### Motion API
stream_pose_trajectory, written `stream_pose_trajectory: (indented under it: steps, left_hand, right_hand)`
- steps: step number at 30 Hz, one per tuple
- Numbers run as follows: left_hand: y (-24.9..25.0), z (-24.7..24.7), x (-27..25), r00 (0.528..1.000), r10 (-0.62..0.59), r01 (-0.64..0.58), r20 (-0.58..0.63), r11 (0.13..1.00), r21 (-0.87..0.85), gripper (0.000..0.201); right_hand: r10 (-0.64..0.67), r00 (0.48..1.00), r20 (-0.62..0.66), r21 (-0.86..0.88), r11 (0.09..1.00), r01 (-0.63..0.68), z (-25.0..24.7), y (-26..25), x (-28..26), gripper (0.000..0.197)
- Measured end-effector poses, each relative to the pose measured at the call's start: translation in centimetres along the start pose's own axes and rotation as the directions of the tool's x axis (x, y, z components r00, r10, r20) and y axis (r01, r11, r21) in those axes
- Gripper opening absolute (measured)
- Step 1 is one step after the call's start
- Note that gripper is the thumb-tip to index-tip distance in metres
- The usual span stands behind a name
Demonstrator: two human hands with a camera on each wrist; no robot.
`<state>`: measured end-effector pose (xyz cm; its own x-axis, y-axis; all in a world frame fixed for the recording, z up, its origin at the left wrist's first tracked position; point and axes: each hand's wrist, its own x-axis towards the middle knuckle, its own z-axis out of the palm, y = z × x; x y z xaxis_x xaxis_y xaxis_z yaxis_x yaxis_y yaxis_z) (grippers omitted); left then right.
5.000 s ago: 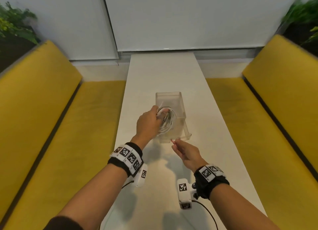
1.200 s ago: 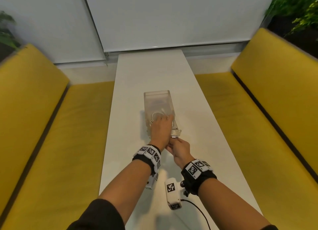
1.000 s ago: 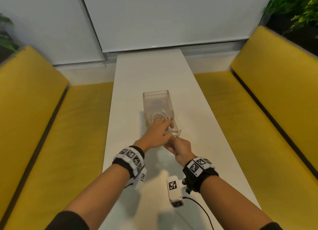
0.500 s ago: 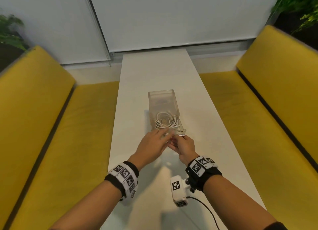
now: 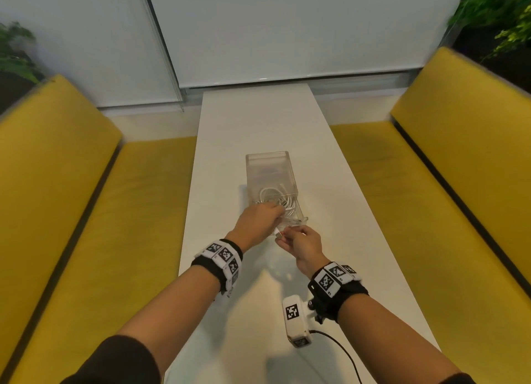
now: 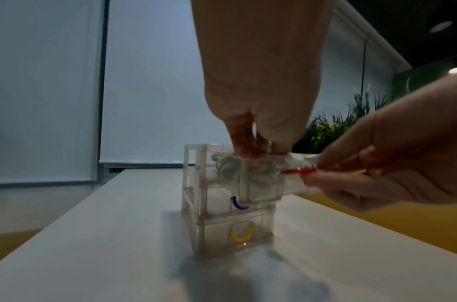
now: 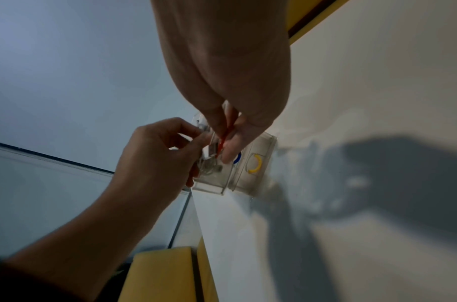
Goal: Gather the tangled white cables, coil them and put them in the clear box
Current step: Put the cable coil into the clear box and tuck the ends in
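Observation:
The clear box [image 5: 268, 165] is a small stack of drawers [image 6: 209, 224] standing mid-table, its top drawer pulled out toward me. A coil of white cables [image 5: 274, 198] lies inside that drawer. My left hand [image 5: 280, 212] reaches over the drawer's front left corner, and its thumb and fingers pinch a white plug end of the cable [image 7: 212, 150]. Just in front of the drawer, my right hand [image 5: 284, 238] pinches the drawer's red handle [image 6: 299, 170]. In the right wrist view both hands [image 7: 222, 137] meet at the drawer front. The lower drawers, with blue and yellow handles [image 7: 255, 163], are closed.
The box stands on a long narrow white table [image 5: 258, 119]. Yellow benches run along the left [image 5: 100, 211] and the right [image 5: 431, 211]. A white blind covers the wall behind, and plants stand at both far corners.
A second ago my left hand lay on the coil inside the drawer. It has since pulled back to the drawer's front, leaving the coil in place, and now pinches the plug end. My right hand stays at the handle.

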<state>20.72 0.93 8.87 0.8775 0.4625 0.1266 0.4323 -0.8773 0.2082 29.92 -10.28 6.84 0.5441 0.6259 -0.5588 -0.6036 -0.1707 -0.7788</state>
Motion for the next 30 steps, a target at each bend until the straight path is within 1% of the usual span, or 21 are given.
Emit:
stream_pose_trajectory:
  steps: [2,3,4,6,7,9,10,12,13,14,15,16,18,20,22,24,26,27,28,29,30]
  left_hand:
    - [0.5,0.3,0.2,0.990,-0.140,0.141,-0.034,0.989,0.046,0.017]
    - [0.7,0.6,0.2,0.984,-0.173,0.175,-0.035,0.983,0.062,0.019]
    - [1.0,0.8,0.3,0.984,-0.176,0.178,-0.033,0.981,0.074,0.019]
    - [0.8,0.5,0.3,0.992,-0.124,0.123,0.027,0.992,0.012,0.015]
    - [0.5,0.0,0.2,0.993,-0.079,0.085,0.092,0.994,-0.069,0.017]
    - [-0.5,-1.3,-0.2,0.969,0.008,0.052,0.246,0.970,-0.238,0.024]
    - [-0.8,-1.9,-0.5,0.952,0.045,0.043,0.302,0.959,-0.279,0.027]
    - [-1.1,-2.5,-1.1,0.939,0.106,-0.012,0.328,0.961,-0.276,0.038]
    - [-1.2,-2.5,-1.3,0.939,0.133,-0.050,0.318,0.966,-0.254,0.040]
    - [-1.1,-2.3,-1.4,0.942,0.153,-0.079,0.299,0.966,-0.245,0.033]
    - [-1.2,-2.1,-1.5,0.948,0.156,-0.078,0.276,0.958,-0.275,0.020]
    - [-1.4,-1.9,-1.4,0.955,0.130,-0.039,0.265,0.946,-0.323,0.009]
    - [-2.1,-1.6,-1.0,0.970,0.046,0.051,0.237,0.920,-0.388,0.015]
    - [-2.0,-1.2,-0.9,0.986,0.000,0.066,0.166,0.918,-0.392,0.019]
    - [-1.3,-0.6,-0.8,0.993,-0.014,0.048,0.119,0.955,-0.293,0.024]
    - [-0.3,0.3,-0.8,0.985,-0.030,0.053,0.173,0.990,-0.129,0.039]
    - [0.3,0.9,-0.9,0.988,0.020,-0.019,0.151,1.000,-0.003,0.049]
    - [0.4,1.0,-0.9,0.994,0.020,-0.020,0.108,1.000,0.002,0.047]
    - [0.3,1.0,-0.7,0.998,-0.013,0.014,0.065,1.000,-0.006,0.039]
    - [0.5,0.7,-0.7,0.999,-0.049,0.049,0.004,0.999,0.002,0.026]
    - [0.6,0.5,-0.6,0.996,-0.045,0.046,-0.071,0.999,0.016,0.013]
  right_hand:
    - [0.010,1.000,0.003,0.006,1.000,-0.010,0.3,0.2,0.0,0.013]
    - [0.013,1.000,0.004,0.016,1.000,-0.013,0.3,0.3,0.0,0.012]
    - [0.020,1.000,0.000,0.023,1.000,-0.020,0.3,0.3,0.0,0.010]
    - [0.037,0.999,-0.010,0.036,0.999,-0.037,0.1,0.3,0.1,0.009]
    - [0.039,0.999,-0.008,0.046,0.998,-0.039,0.1,0.2,0.1,0.009]
    - [0.043,0.999,-0.011,0.053,0.998,-0.042,0.0,0.1,0.3,0.011]
    - [0.048,0.999,-0.013,0.049,0.998,-0.047,0.0,0.0,0.3,0.011]
    - [0.059,0.998,-0.011,0.053,0.997,-0.059,0.1,0.1,0.3,0.009]
    - [0.062,0.998,-0.007,0.058,0.996,-0.062,0.2,0.2,0.3,0.009]
    - [0.062,0.998,-0.005,0.061,0.996,-0.062,0.2,0.2,0.3,0.009]
    - [0.062,0.998,-0.004,0.060,0.996,-0.062,0.2,0.2,0.3,0.009]
    - [0.062,0.998,-0.004,0.054,0.997,-0.062,0.1,0.2,0.3,0.009]
    - [0.060,0.998,0.000,0.053,0.997,-0.060,0.0,0.2,0.3,0.008]
    - [0.059,0.998,0.002,0.061,0.996,-0.059,0.1,0.1,0.2,0.006]
    - [0.059,0.998,0.004,0.076,0.995,-0.059,0.2,0.1,0.1,0.006]
    - [0.064,0.998,0.005,0.087,0.994,-0.064,0.3,0.0,0.2,0.007]
    - [0.075,0.997,0.001,0.090,0.993,-0.075,0.2,0.0,0.2,0.005]
    - [0.078,0.997,-0.001,0.086,0.993,-0.077,0.2,-0.1,0.2,0.005]
    - [0.081,0.997,-0.004,0.080,0.993,-0.081,0.3,-0.1,0.3,0.005]
    - [0.087,0.996,-0.005,0.078,0.993,-0.086,0.3,-0.1,0.3,0.004]
    - [0.094,0.996,-0.007,0.077,0.993,-0.093,0.3,-0.1,0.3,0.004]
